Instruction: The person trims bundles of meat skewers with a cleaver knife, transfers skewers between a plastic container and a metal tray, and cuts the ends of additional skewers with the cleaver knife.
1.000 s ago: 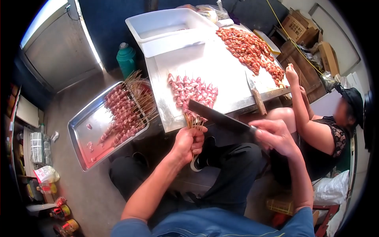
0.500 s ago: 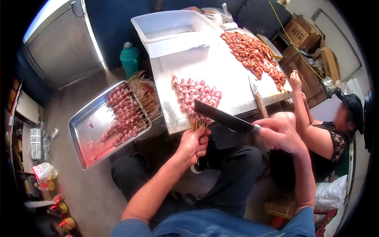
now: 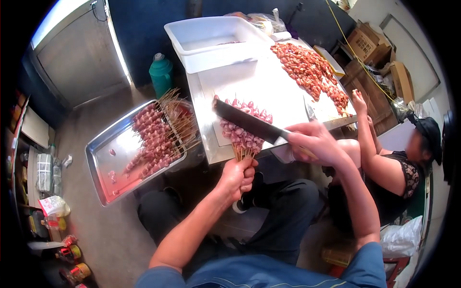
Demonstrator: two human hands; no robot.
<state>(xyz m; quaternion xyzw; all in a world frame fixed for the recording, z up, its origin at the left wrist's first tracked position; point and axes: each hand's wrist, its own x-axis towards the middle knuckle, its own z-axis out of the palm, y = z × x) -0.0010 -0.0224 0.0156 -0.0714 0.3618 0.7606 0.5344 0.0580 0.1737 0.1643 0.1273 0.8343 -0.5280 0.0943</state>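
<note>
My left hand (image 3: 238, 176) is closed around the stick ends of a bunch of meat skewers (image 3: 242, 137), whose meat lies on the near edge of the white table (image 3: 288, 108). In my right hand (image 3: 317, 143) is the handle of a cleaver (image 3: 249, 121). Its broad dark blade lies across the upper part of the skewered meat, hiding some of it; whether it touches or hovers I cannot tell. Beyond my right hand, a second knife (image 3: 309, 109) rests on the table, its handle now hidden.
A metal tray (image 3: 103, 165) of finished skewers (image 3: 151, 134) stands at the left. A white tub (image 3: 216, 62) and a meat pile (image 3: 312, 69) are on the table. A green flask (image 3: 161, 76) stands behind. At the right sits another person (image 3: 384, 170), hands raised near the table edge.
The cleaver in my right hand has moved left and up, from the bunch's right side to across its upper part. My left hand keeps its hold. The view has shifted slightly.
</note>
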